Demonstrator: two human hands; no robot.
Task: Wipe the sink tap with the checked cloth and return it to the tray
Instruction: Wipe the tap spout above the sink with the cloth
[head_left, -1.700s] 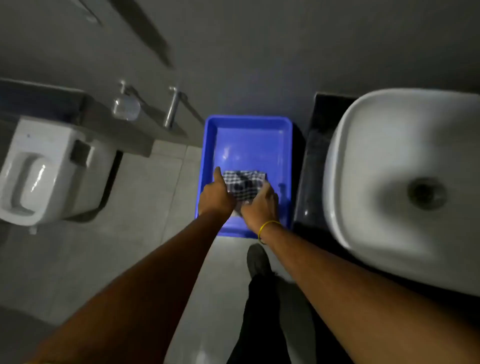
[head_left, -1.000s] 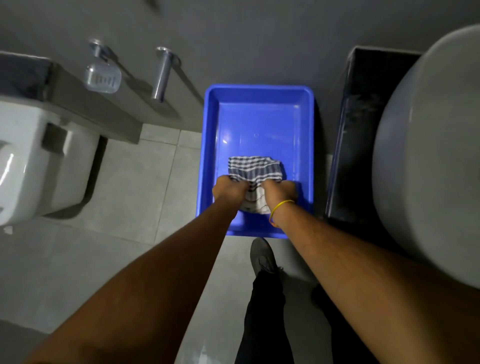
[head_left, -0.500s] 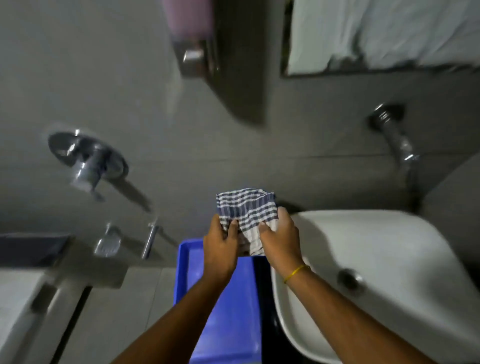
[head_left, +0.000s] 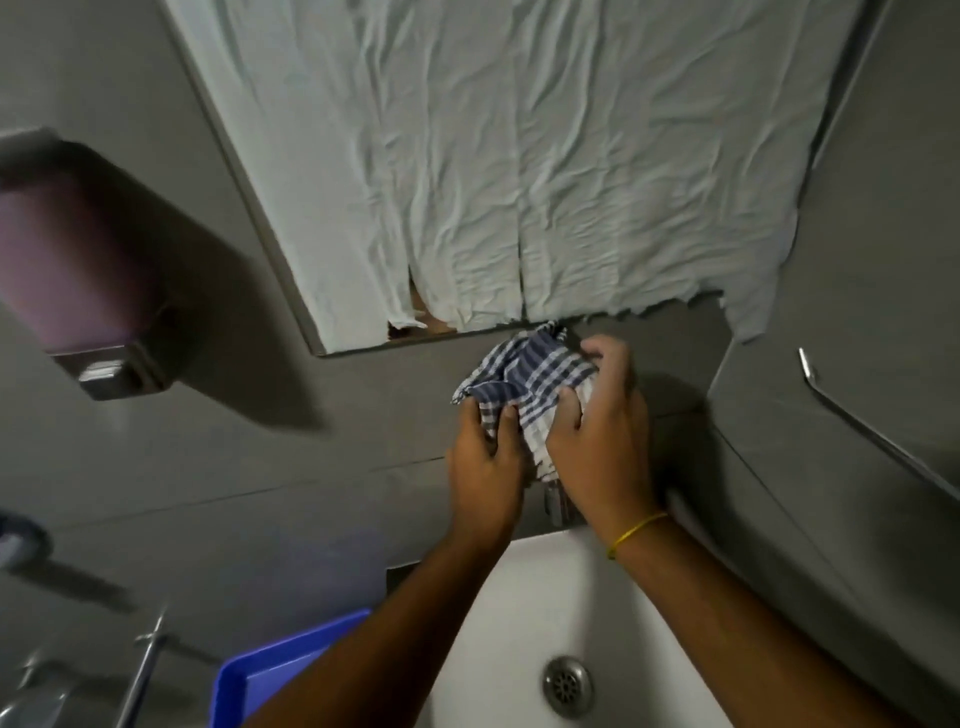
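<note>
Starting at the left edge, a pale pink wall-mounted soap dispenser with a metal base (head_left: 72, 280) is seen blurred against the grey tiled wall (head_left: 260, 457). Below it, at the bottom left, a corner of the bright blue plastic tray (head_left: 270, 675) is visible, well apart from the hands and partly crossed by the left forearm. Above centre, a mirror covered with crumpled pale paper sheets (head_left: 519, 156) is fixed to the wall, the paper's lower edge torn.

Just below the mirror's bottom edge, the blue-and-white checked cloth (head_left: 530, 374) is held bunched up between the 2 hands. The left hand (head_left: 483, 467) is closed on the cloth's lower left part, its fingers curled into the fabric. The right hand (head_left: 602, 441) is wrapped around the cloth's right side, the fingers closed over the top of the bundle and the thumb pressed into its white lower portion. A thin yellow band (head_left: 636, 532) is worn on the right wrist.

Between the 2 wrists, a short piece of the chrome sink tap (head_left: 557, 501) is seen beneath the cloth; the rest of it is hidden by cloth and hands. Beneath, the white ceramic basin (head_left: 519, 623) with its round metal drain (head_left: 567, 686) is seen. At the far right, a slim metal rail (head_left: 872, 431) is mounted on the side wall.
</note>
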